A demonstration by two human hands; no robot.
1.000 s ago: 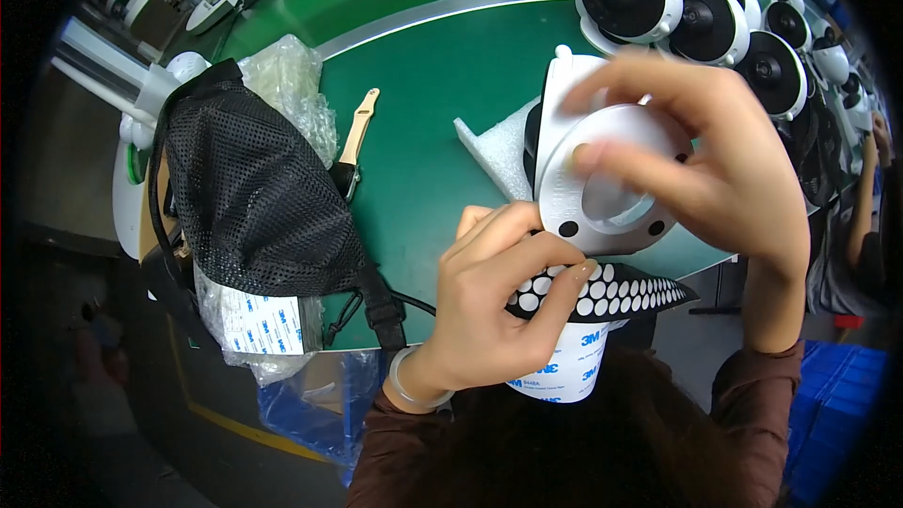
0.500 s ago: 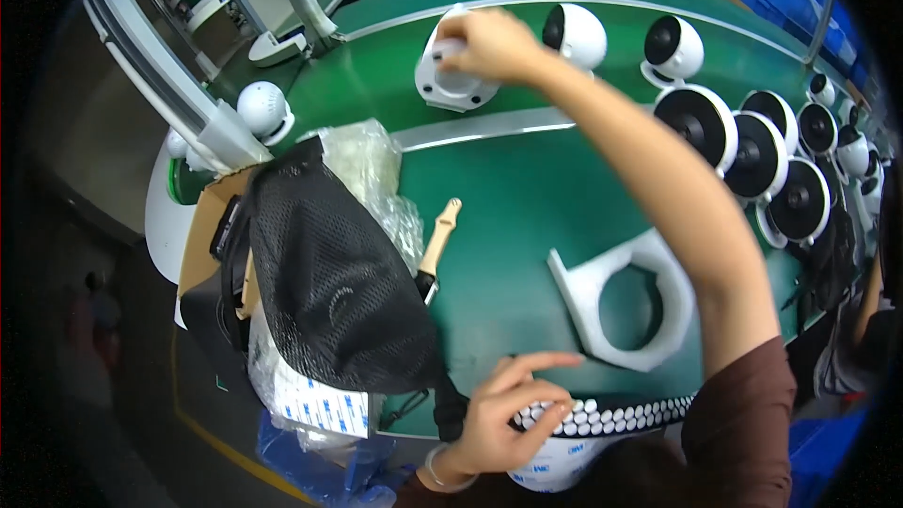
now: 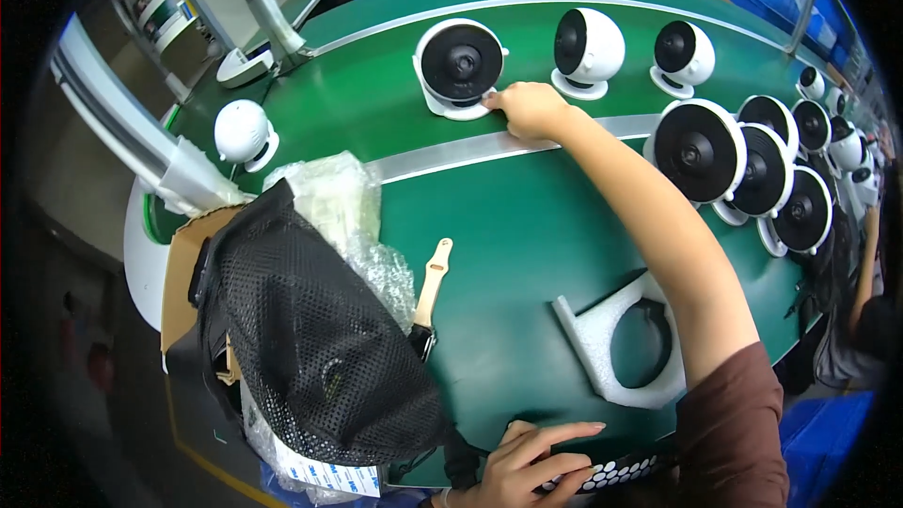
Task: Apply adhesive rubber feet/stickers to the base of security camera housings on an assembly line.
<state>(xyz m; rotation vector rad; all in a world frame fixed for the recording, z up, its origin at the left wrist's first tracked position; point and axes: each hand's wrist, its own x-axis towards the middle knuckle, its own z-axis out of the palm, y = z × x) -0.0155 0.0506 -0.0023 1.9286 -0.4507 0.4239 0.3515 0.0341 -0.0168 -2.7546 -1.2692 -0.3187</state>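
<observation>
My right hand (image 3: 534, 111) reaches across to the far strip of the bench, its fingers closed at the right edge of a white base. That base carries a white round device (image 3: 461, 61) with a black disc front, standing upright and facing me. Low in the middle, my left hand (image 3: 527, 470) has its index finger stretched out and its thumb and other fingers bent over a black strip of round white pads (image 3: 616, 473). The palm side of that hand is hidden. Between my arms lies a white foam cutout (image 3: 602, 343) with a round hole, partly behind my right forearm.
Similar devices (image 3: 588, 47) stand along the far strip, and several cluster at the right (image 3: 696, 150). On the left are a black mesh bag (image 3: 320, 339), a cardboard box (image 3: 183, 273), clear plastic wrap (image 3: 339, 193) and a beige-strapped watch (image 3: 433, 282). A metal rail (image 3: 423, 162) crosses the bench.
The device was tipped with its underside toward me in my right hand; now it stands on its base, black front facing me. My right hand has shifted to its lower right. The view has shifted slightly.
</observation>
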